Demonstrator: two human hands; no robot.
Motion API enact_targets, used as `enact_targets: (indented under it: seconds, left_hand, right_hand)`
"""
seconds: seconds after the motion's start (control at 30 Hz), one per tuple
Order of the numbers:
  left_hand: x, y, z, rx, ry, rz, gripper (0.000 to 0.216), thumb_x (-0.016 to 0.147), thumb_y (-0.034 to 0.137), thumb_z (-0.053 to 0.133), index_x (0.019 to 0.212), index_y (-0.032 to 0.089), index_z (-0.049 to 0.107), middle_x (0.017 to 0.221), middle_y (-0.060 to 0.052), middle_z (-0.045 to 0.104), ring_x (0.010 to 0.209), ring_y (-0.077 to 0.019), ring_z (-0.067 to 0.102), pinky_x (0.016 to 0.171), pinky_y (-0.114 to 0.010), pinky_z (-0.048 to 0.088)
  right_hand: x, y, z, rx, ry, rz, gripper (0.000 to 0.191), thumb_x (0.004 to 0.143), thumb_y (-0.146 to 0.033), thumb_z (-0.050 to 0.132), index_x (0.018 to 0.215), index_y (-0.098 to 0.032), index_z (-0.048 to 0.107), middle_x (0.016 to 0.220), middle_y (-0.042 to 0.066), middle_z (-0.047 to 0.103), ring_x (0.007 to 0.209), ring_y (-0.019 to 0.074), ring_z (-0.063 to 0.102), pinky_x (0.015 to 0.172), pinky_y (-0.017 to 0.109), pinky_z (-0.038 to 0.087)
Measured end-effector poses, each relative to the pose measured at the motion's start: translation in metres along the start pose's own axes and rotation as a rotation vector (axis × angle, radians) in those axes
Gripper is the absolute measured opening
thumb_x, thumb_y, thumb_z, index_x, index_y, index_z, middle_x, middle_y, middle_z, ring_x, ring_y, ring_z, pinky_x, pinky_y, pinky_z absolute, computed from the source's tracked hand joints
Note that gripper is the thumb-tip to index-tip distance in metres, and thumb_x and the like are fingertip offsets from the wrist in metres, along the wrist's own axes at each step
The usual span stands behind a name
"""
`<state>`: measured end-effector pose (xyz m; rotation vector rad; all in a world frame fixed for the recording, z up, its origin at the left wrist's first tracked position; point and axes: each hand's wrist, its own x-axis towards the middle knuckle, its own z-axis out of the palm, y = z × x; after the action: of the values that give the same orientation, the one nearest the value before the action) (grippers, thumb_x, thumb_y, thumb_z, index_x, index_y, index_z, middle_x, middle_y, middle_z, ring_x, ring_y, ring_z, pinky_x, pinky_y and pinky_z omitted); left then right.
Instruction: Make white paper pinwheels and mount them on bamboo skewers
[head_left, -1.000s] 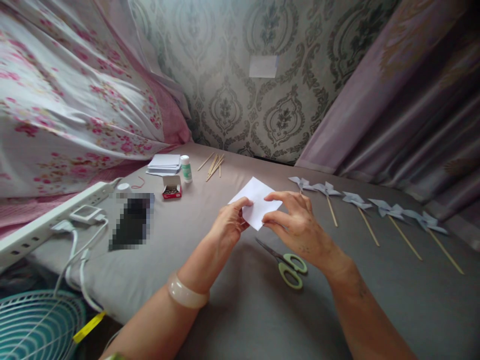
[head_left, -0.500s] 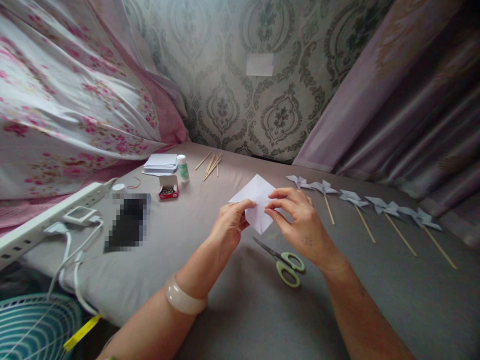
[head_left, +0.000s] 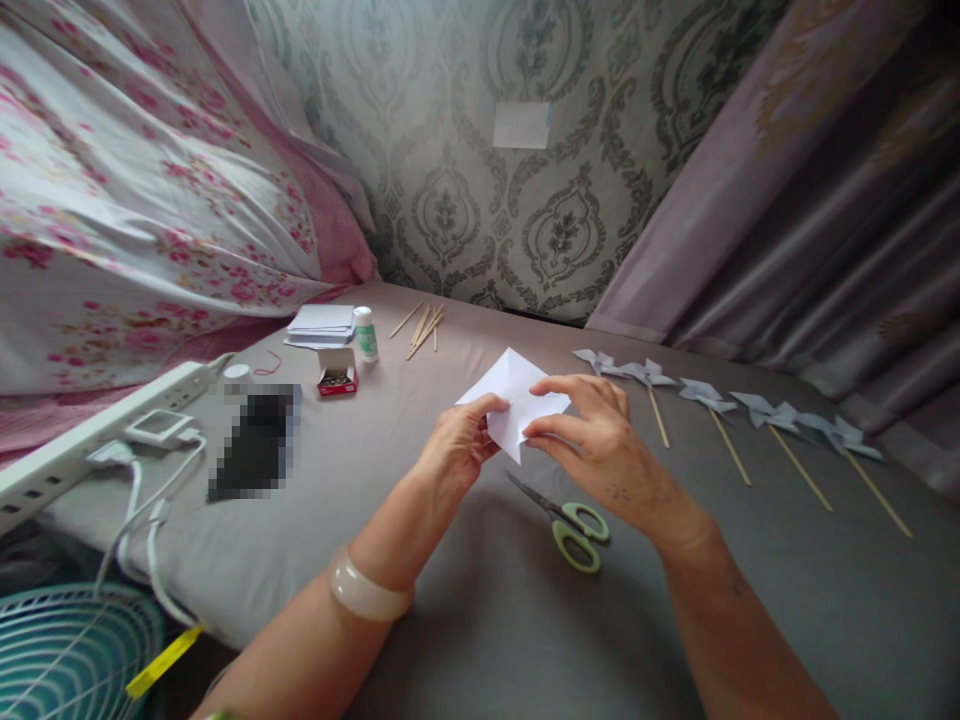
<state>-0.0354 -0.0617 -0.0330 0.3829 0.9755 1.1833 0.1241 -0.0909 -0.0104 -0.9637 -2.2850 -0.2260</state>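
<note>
Above the grey bed surface [head_left: 450,600], both of my hands hold a small square of white paper [head_left: 512,390]. My left hand [head_left: 459,447], with a pale bangle on its wrist, pinches the paper's left corner. My right hand [head_left: 596,432] pinches the right side, fingers curled over the sheet. Green-handled scissors [head_left: 568,522] lie shut on the sheet just below my right hand.
Several finished paper pinwheels on wooden sticks [head_left: 720,410] lie in a row to the right. At the back left are a paper stack [head_left: 322,324], a glue bottle [head_left: 365,333], loose sticks [head_left: 421,328] and a red pin box [head_left: 337,372]. A power strip [head_left: 97,430] and fan [head_left: 67,650] sit at left.
The paper has been turned slightly between my fingers, and my right hand has shifted its grip along the right edge. The rest is unmoved.
</note>
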Motion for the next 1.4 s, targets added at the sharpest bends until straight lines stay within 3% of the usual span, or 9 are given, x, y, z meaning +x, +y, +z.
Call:
enact_targets:
  seconds: [0.2,0.7,1.4]
  left_hand:
    - [-0.004,-0.003,0.002,0.015,-0.017,0.092,0.016,0.050,0.015,0.072,0.065,0.014,0.065,0.062,-0.001,0.066,0.053,-0.0116,0.056,0.053,-0.024,0.043]
    - [-0.011,-0.010,0.006,0.066,-0.088,0.137,0.018,0.049,0.019,0.076,0.063,0.011,0.069,0.060,-0.003,0.067,0.053,-0.0111,0.057,0.055,-0.024,0.043]
    - [-0.009,-0.015,0.003,0.165,-0.086,0.204,0.022,0.051,0.027,0.079,0.064,0.012,0.070,0.060,-0.003,0.064,0.054,-0.0108,0.052,0.058,-0.026,0.039]
  right_hand:
    - [-0.001,0.001,0.000,0.072,0.008,0.084,0.009,0.089,-0.025,0.062,0.087,-0.024,0.071,0.111,0.006,0.065,0.108,0.0243,0.056,0.095,0.045,0.040]
    - [0.005,-0.008,0.013,0.077,0.242,0.325,0.009,0.083,-0.022,0.067,0.073,-0.021,0.067,0.096,0.006,0.067,0.094,0.0242,0.060,0.089,0.045,0.043]
    - [0.004,-0.008,0.015,0.047,0.254,0.397,0.010,0.080,-0.022,0.066,0.070,-0.022,0.067,0.092,0.006,0.066,0.091,0.0246,0.060,0.086,0.045,0.044]
